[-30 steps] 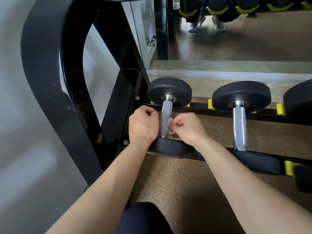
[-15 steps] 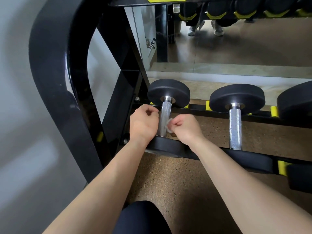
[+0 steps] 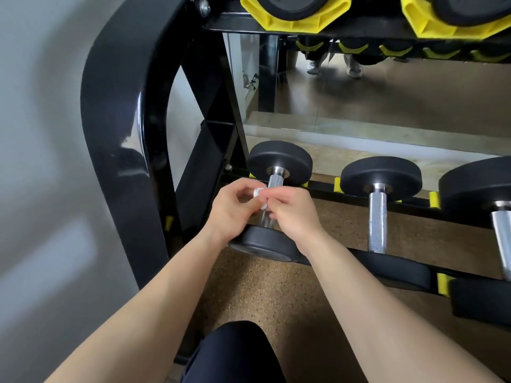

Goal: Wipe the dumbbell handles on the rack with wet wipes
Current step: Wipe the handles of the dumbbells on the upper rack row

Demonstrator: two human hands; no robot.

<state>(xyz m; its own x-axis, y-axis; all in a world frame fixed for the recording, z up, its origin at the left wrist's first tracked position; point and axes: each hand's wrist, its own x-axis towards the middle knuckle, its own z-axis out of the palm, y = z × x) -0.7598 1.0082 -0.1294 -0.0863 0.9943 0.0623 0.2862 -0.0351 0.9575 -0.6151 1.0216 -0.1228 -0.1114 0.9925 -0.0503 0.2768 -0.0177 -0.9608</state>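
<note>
Fingers of left hand and right hand pinch wipe before dumbbell handle. Wipe soft, limp, likely damp: keep bunched. Handle stiff, knurled: wrap around middle.

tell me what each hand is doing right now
Left hand: pinching the small crumpled white wet wipe.
Right hand: pinching the same wipe.

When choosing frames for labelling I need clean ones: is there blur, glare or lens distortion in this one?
Head view: the wall on the left is smeared by blur; the glossy rack upright carries a bright glare streak; the dumbbell handles lean apart toward the right edge, wide-angle distortion; the left hand, right hand and wet wipe between them are only slightly soft.
</note>
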